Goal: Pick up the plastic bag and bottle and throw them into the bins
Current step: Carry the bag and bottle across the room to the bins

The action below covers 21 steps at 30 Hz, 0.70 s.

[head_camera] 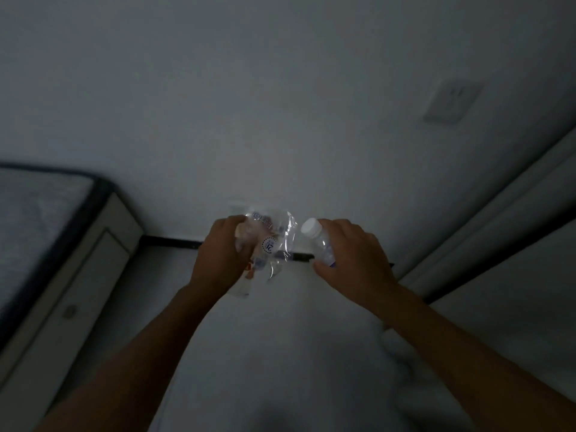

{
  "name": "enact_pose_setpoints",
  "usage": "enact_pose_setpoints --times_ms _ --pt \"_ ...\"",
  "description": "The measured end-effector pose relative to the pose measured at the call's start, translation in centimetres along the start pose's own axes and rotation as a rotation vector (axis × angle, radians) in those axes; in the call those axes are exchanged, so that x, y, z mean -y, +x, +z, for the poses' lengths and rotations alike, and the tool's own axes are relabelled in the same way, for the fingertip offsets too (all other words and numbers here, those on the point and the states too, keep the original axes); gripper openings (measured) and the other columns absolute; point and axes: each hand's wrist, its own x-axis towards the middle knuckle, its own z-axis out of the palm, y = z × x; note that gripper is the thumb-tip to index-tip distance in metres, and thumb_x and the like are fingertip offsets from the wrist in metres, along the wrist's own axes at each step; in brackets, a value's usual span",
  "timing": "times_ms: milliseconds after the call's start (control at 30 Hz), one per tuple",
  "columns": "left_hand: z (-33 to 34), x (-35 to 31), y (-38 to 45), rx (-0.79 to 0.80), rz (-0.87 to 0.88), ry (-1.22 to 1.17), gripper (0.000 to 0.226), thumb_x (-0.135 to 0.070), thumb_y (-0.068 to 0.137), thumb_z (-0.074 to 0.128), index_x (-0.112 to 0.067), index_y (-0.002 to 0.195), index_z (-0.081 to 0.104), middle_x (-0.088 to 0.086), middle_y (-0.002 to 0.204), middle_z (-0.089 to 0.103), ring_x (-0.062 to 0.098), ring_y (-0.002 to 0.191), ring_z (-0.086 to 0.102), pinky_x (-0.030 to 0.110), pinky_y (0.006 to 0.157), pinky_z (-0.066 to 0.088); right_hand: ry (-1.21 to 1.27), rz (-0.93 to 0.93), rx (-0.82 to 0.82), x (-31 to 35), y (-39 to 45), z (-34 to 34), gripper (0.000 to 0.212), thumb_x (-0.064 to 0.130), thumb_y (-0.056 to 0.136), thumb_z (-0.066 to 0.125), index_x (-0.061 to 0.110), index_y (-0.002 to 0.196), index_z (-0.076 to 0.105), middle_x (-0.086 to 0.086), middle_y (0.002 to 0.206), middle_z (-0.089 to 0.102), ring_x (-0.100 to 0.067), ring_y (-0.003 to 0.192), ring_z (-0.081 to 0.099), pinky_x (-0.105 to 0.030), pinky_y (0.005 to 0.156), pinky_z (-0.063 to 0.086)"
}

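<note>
While both bare arms reach forward in dim light, the left hand [218,254] has its fingers [240,221] clenched around a crumpled clear plastic bag [271,244], which bulges out past the fingertips toward the other hand and hangs a little below the palm; printed marks show on the film. The right hand [352,260] has its fingers wrapped around a small clear bottle [321,247], gripped low on its body, so the white cap [310,227] sticks out above the fingers and tilts toward the bag. Bag and bottle sit just beside each other, not touching. Beyond the fingers is a pale wall with a socket plate [452,99]; left of the left hand lies a bed [46,232].
</note>
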Motion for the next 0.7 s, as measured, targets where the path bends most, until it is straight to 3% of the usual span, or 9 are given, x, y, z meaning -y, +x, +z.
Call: enact_pose_setpoints --times_ms 200,433,700 --pt "-17.7 -13.3 3.3 -0.113 0.119 0.051 0.024 -0.039 0.086 0.062 -0.025 0.106 0.061 -0.002 0.117 0.055 0.018 0.081 0.062 0.034 0.075 0.049 -0.023 -0.069 -0.105 8.0 5.2 -18.0 0.066 0.042 0.069 0.073 0.021 0.126 0.048 -0.003 0.114 0.059 -0.029 0.101 0.056 -0.041 0.084 0.042" --pt "-34.8 -27.7 6.5 -0.216 0.262 0.112 0.034 -0.042 0.086 0.06 -0.022 0.113 0.06 0.002 0.128 0.051 0.022 0.085 0.065 0.039 0.078 0.053 0.005 -0.12 -0.29 15.3 10.5 -37.9 0.068 0.039 0.069 0.075 0.017 0.127 0.048 -0.009 0.114 0.059 -0.033 0.101 0.056 -0.042 0.087 0.044" --pt "-47.0 -35.8 7.1 -0.371 0.376 0.182 0.039 -0.043 0.086 0.059 -0.019 0.116 0.058 0.002 0.128 0.049 0.024 0.083 0.065 0.04 0.074 0.054 0.037 -0.24 -0.443 23.2 12.4 -50.6 0.069 0.039 0.072 0.073 0.02 0.131 0.044 -0.006 0.12 0.053 -0.026 0.107 0.05 -0.037 0.084 0.045"
